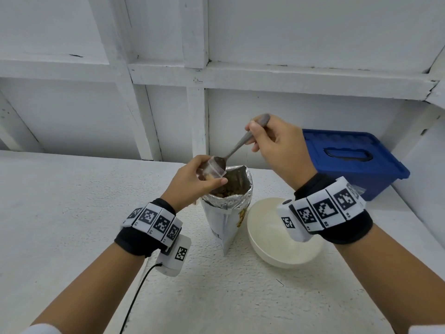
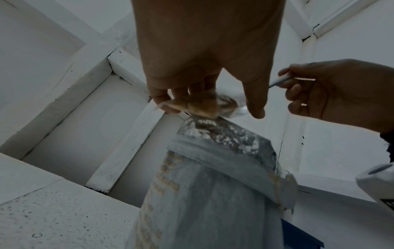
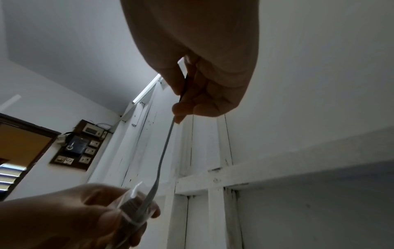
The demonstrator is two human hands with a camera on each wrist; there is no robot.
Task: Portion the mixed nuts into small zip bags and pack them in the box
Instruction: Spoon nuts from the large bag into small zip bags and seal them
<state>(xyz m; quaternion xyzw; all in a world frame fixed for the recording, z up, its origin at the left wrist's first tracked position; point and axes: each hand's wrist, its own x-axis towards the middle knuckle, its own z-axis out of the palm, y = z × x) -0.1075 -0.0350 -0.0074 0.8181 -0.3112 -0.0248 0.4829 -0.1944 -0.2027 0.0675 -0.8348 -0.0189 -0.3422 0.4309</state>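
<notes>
My left hand (image 1: 197, 179) grips a small clear zip bag (image 1: 212, 168) with some nuts in it, just above the mouth of the foil nut pouch (image 1: 228, 208). The pouch stands upright and open on the table, nuts showing inside. My right hand (image 1: 272, 143) pinches the handle of a metal spoon (image 1: 237, 145), whose bowl is tipped into the zip bag's opening. In the left wrist view the zip bag (image 2: 198, 104) hangs from my fingers over the pouch (image 2: 213, 176). In the right wrist view the spoon (image 3: 164, 155) runs down into the zip bag (image 3: 132, 205).
A white bowl (image 1: 284, 239) sits right of the pouch, under my right wrist. A blue lidded box (image 1: 354, 160) stands at the back right. White table (image 1: 72, 213) runs to a white framed wall behind. A black cable (image 1: 137, 292) trails from my left wristband.
</notes>
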